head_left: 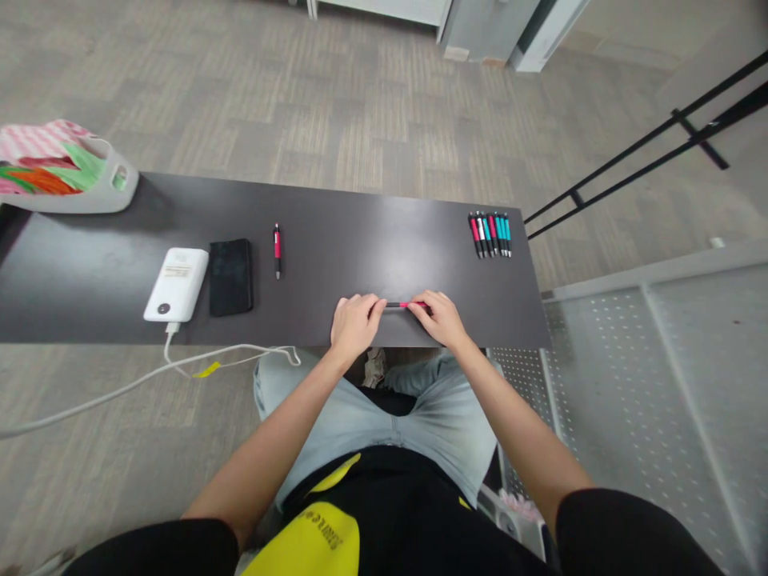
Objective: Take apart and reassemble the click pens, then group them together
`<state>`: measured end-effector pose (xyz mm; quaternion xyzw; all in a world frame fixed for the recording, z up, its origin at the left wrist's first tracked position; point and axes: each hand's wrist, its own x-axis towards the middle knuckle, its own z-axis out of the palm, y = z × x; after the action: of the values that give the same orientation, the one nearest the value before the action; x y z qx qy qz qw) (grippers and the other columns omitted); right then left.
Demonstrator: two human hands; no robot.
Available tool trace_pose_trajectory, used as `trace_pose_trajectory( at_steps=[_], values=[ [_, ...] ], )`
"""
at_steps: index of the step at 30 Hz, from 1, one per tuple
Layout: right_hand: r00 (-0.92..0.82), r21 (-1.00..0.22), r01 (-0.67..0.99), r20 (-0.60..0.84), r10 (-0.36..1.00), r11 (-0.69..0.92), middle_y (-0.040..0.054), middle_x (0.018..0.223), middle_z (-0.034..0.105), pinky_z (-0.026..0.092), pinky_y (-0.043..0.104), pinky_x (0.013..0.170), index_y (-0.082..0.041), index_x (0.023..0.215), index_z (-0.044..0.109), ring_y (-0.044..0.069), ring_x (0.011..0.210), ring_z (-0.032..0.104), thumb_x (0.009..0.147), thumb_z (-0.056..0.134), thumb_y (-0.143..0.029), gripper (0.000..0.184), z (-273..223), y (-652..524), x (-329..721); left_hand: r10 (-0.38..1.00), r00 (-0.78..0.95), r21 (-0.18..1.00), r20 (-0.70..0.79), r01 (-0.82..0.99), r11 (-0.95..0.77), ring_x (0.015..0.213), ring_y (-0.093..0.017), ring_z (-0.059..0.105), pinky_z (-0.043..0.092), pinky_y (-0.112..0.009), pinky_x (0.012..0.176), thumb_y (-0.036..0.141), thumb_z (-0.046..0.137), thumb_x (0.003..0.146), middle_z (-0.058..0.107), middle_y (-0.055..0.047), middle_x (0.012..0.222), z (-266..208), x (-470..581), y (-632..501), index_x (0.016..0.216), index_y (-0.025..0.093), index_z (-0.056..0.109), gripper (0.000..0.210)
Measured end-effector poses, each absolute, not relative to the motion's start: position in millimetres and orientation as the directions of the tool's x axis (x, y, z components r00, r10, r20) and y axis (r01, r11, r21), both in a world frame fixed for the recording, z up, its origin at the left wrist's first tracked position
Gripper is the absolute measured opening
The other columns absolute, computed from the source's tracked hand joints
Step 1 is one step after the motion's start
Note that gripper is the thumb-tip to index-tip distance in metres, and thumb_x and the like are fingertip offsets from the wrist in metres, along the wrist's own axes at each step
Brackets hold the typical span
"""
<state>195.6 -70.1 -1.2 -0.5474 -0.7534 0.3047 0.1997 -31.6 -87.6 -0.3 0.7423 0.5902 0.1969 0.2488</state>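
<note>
A slim red and black pen (397, 304) lies crosswise between my two hands, near the front edge of the dark table (354, 240). My left hand (357, 322) pinches its black end between thumb and fingers. On the red part, my right hand (441, 318) has its thumb and fingers closed; the pen's tips are partly hidden. Another red and black pen (277, 252) rests alone to the left. Several pens in red, white and teal (490, 234) form a side-by-side row near the table's right end.
Left of the lone pen lie a black phone-like slab (231, 277) and a white power bank (177, 284), whose white cable (138, 384) hangs over the front edge. A white basket of colourful cloths (114, 184) occupies the far left. Black metal bars (648, 140) stand beyond the right edge.
</note>
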Motion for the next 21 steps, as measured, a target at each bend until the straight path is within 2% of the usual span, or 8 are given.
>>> trace_pose_trajectory(
  at_steps=[10, 16, 21],
  values=[
    [-0.366, -0.699, 0.642, 0.084, 0.927, 0.316, 0.0061, 0.101, 0.077, 0.045, 0.043, 0.091, -0.032, 0.095, 0.075, 0.029, 0.094, 0.068, 0.105, 0.055, -0.044, 0.025, -11, -67, 194, 0.981, 0.18, 0.58, 0.074, 0.792, -0.189, 0.092, -0.031, 0.066, 0.038, -0.042, 0.082, 0.046, 0.035, 0.111, 0.072, -0.007, 0.086, -17, -32, -83, 0.082, 0.029, 0.057, 0.04],
    [-0.368, -0.675, 0.659, 0.098, 0.925, 0.333, 0.006, 0.106, 0.077, 0.044, 0.042, 0.091, -0.031, 0.099, 0.074, 0.028, 0.096, 0.067, 0.106, 0.054, -0.04, 0.022, -7, -68, 191, 0.987, 0.133, 0.606, 0.088, 0.78, -0.159, 0.083, -0.029, 0.068, 0.037, -0.037, 0.075, 0.046, 0.035, 0.111, 0.072, -0.004, 0.083, -19, -32, -77, 0.088, 0.03, 0.059, 0.037],
    [-0.373, -0.647, 0.668, 0.136, 0.918, 0.367, 0.0072, 0.102, 0.075, 0.044, 0.04, 0.088, -0.029, 0.096, 0.07, 0.028, 0.094, 0.066, 0.107, 0.053, -0.043, 0.025, -10, -67, 191, 0.986, 0.13, 0.579, 0.107, 0.798, -0.168, 0.085, -0.03, 0.067, 0.034, -0.035, 0.072, 0.045, 0.038, 0.111, 0.07, -0.005, 0.082, -19, -32, -76, 0.086, 0.029, 0.058, 0.035]
  ],
)
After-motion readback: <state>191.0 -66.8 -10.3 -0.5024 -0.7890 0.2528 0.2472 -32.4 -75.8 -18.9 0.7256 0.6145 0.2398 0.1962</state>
